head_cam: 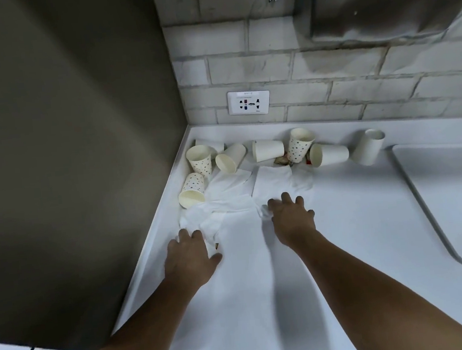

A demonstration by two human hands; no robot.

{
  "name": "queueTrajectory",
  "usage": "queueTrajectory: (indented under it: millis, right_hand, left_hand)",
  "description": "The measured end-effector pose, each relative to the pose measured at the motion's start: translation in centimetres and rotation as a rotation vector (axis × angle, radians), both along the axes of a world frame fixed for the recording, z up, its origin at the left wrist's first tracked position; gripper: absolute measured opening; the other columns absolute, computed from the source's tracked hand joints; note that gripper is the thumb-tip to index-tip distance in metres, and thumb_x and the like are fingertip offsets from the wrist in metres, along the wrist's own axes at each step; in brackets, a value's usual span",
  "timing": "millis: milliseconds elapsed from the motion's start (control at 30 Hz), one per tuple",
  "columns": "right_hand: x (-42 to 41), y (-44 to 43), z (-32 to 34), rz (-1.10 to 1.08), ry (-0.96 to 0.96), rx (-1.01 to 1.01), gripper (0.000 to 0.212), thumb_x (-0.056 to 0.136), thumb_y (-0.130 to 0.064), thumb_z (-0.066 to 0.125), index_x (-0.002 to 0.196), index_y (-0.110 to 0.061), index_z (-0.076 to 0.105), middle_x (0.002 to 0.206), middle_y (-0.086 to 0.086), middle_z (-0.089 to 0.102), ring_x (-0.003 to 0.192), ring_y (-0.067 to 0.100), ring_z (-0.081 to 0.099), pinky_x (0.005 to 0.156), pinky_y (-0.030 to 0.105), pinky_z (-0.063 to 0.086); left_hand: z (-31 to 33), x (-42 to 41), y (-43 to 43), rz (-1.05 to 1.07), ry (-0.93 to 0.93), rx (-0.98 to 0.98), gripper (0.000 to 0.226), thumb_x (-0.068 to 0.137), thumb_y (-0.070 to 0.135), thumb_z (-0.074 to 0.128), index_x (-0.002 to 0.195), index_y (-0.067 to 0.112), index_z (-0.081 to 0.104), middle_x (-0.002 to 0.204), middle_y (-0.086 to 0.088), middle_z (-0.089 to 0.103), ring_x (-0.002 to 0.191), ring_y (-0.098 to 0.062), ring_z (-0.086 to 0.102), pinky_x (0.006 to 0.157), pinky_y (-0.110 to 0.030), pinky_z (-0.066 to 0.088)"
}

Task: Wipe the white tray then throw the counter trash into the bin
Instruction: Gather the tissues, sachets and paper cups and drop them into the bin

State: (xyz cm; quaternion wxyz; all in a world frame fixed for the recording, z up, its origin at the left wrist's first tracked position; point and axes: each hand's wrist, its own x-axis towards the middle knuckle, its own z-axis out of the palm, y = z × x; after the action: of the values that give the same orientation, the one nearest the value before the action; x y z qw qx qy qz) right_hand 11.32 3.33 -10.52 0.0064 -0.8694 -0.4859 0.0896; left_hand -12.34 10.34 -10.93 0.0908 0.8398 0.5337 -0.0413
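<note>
— Where's the trash rn?

— Back-left corner of the counter (pixel 264 285). Bunch of paper cups (pixel 268 149) along the brick wall (pixel 326 62), most tipped over, some dotted, some plain. One dotted cup (pixel 191 190) lies on its side by the dark panel (pixel 63 135). Crumpled tissues (pixel 226 192) are spread in front of the cups, w/ a brownish scrap (pixel 281 160) between two cups.

— Your hands?

— Both down on the tissues. My right hand (pixel 291 219) is spread wide, palm down, fingertips touching the near edge of the tissue pile. My left hand (pixel 191 257) sits closer to me & nearer the panel, fingers bent onto a crumpled bit, thumb out to the side. Can't tell if it's got an actual hold.

— And the tray?

— The white tray (pixel 423 203) lies flat on the counter at far right, partly out of view, well apart from both hands. An outlet (pixel 248 102) is on the wall above the cups.
</note>
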Motion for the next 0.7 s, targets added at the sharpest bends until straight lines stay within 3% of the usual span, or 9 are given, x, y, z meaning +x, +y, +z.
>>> queueTrajectory:
  millis: [133, 267, 333, 400, 467, 600, 700]
  right_hand:
    - [0.4, 0.3, 0.0, 0.029, -0.012, -0.02, 0.041, 0.09, -0.017, 0.055, 0.129, -0.025, 0.045, 0.129, 0.005, 0.039, 0.115, 0.031, 0.041, 0.084, 0.044, 0.047]
    - [1.4, 0.4, 0.2, 0.083, -0.042, -0.011, 0.048, 0.085, -0.054, 0.045, 0.121, -0.024, 0.057, 0.122, 0.006, 0.05, 0.116, 0.032, 0.047, 0.089, 0.047, 0.038]
    - [1.7, 0.4, 0.5, 0.05, -0.093, 0.145, 0.055, 0.081, -0.06, 0.037, 0.106, -0.02, 0.067, 0.112, 0.007, 0.054, 0.106, 0.032, 0.049, 0.083, 0.043, 0.038]
    - [2.2, 0.6, 0.7, -0.001, -0.122, 0.328, 0.047, 0.083, -0.053, 0.043, 0.094, -0.015, 0.068, 0.103, 0.009, 0.054, 0.097, 0.033, 0.05, 0.077, 0.04, 0.04]
    - [3.0, 0.9, 0.9, -0.049, -0.119, 0.413, 0.036, 0.084, -0.042, 0.052, 0.095, -0.011, 0.066, 0.103, 0.011, 0.051, 0.095, 0.034, 0.048, 0.075, 0.04, 0.043]
    - [4.5, 1.7, 1.1, -0.12, -0.07, 0.374, 0.031, 0.085, -0.028, 0.055, 0.111, -0.012, 0.061, 0.115, 0.013, 0.047, 0.105, 0.034, 0.044, 0.079, 0.043, 0.048]
    - [5.6, 2.5, 0.7, -0.127, -0.036, 0.366, 0.039, 0.085, -0.023, 0.056, 0.122, -0.012, 0.058, 0.125, 0.014, 0.047, 0.112, 0.035, 0.043, 0.084, 0.045, 0.048]
  left_hand:
    - [0.2, 1.2, 0.3, 0.004, -0.086, -0.089, 0.06, 0.085, 0.059, 0.063, 0.128, 0.019, 0.05, 0.114, -0.006, 0.048, 0.102, -0.033, 0.061, 0.092, -0.037, 0.049]
    - [0.1, 2.1, 0.0, -0.014, -0.103, -0.153, 0.064, 0.079, 0.058, 0.07, 0.125, 0.021, 0.045, 0.107, -0.002, 0.041, 0.104, -0.033, 0.059, 0.088, -0.034, 0.047]
    - [0.2, 2.4, 0.2, -0.027, -0.118, -0.173, 0.063, 0.077, 0.055, 0.071, 0.123, 0.022, 0.044, 0.104, 0.001, 0.047, 0.102, -0.03, 0.062, 0.083, -0.032, 0.048]
    - [0.3, 2.7, 0.6, -0.059, -0.153, -0.154, 0.058, 0.077, 0.054, 0.07, 0.119, 0.025, 0.044, 0.097, 0.005, 0.056, 0.095, -0.027, 0.065, 0.072, -0.031, 0.045]
    - [0.3, 3.1, 1.0, -0.074, -0.238, -0.124, 0.054, 0.077, 0.056, 0.07, 0.115, 0.027, 0.042, 0.096, 0.007, 0.061, 0.085, -0.023, 0.064, 0.063, -0.03, 0.044]
    - [0.4, 4.1, 1.6, -0.03, -0.439, -0.119, 0.058, 0.075, 0.055, 0.074, 0.118, 0.03, 0.042, 0.105, 0.008, 0.059, 0.088, -0.022, 0.062, 0.073, -0.03, 0.044]
    - [0.3, 5.1, 2.3, 0.014, -0.58, -0.253, 0.06, 0.074, 0.045, 0.076, 0.122, 0.033, 0.04, 0.113, 0.004, 0.057, 0.094, -0.023, 0.062, 0.074, -0.031, 0.047]
